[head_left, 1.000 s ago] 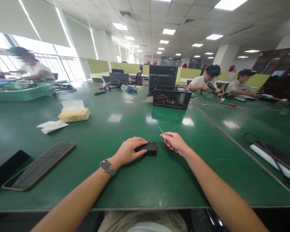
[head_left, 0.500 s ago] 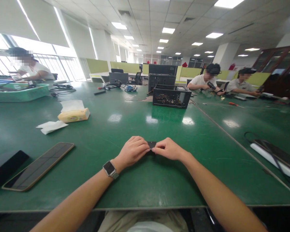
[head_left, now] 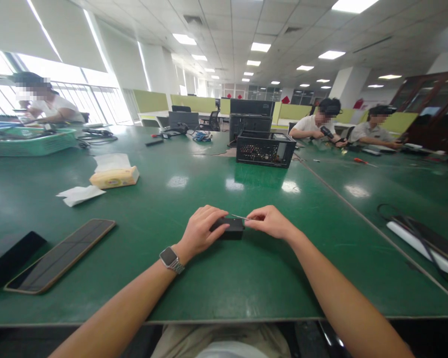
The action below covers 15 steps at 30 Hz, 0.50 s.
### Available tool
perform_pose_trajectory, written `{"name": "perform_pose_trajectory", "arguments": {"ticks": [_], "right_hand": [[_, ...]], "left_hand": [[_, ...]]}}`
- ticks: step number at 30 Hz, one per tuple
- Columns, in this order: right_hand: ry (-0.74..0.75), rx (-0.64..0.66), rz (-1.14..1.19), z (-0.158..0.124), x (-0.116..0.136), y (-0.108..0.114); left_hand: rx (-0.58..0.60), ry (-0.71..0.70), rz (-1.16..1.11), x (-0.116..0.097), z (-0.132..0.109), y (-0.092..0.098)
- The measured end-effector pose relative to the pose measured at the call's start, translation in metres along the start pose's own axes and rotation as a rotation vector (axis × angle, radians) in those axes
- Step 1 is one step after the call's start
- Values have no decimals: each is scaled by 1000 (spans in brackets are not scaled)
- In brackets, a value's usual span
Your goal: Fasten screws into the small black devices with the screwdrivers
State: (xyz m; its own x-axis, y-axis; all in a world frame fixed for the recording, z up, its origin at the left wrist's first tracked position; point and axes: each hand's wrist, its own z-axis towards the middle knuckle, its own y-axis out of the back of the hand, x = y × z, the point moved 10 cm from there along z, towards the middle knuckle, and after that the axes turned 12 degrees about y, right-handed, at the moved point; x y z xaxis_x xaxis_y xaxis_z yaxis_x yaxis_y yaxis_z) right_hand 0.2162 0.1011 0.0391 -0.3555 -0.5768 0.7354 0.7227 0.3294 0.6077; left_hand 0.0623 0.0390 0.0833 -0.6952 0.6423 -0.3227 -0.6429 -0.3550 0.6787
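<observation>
A small black box [head_left: 234, 228] rests on the green table [head_left: 224, 293] in front of me. My left hand [head_left: 204, 227], with a watch [head_left: 169, 258] on its wrist, grips the box's left end between thumb and fingers. Just right of the box, my right hand [head_left: 269, 222] pinches a thin metallic piece [head_left: 239, 217], which slants over the top of the box towards my left fingertips. Whether its far end touches them I cannot tell.
A phone [head_left: 61, 256] and a black box [head_left: 13, 258] lie at the left, behind them a tissue pack [head_left: 114, 176]. A black computer case [head_left: 265, 149] stands ahead. A white device with a cable [head_left: 421, 246] is at the right. Several people sit farther back.
My right hand has moved slightly up and right, away from the box, with the thin piece in its fingers. My left thumb has come down, and more of the box shows.
</observation>
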Motion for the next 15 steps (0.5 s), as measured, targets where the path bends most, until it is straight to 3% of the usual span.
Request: {"name": "perform_pose_trajectory", "arguments": {"ticks": [3,6,12,15], "right_hand": [[66,48,-60,2,8,-12],[75,15,-6,2,12,-11],[103,-74,594,1,22,-5],[137,-182,752,3,24,-8]], "left_hand": [[46,-72,63,-8,-3,-8],[45,-61,85,-6,-3,-9],[-23,138,33,18,2,-1],[-19,162,-16,20,3,-1]]}}
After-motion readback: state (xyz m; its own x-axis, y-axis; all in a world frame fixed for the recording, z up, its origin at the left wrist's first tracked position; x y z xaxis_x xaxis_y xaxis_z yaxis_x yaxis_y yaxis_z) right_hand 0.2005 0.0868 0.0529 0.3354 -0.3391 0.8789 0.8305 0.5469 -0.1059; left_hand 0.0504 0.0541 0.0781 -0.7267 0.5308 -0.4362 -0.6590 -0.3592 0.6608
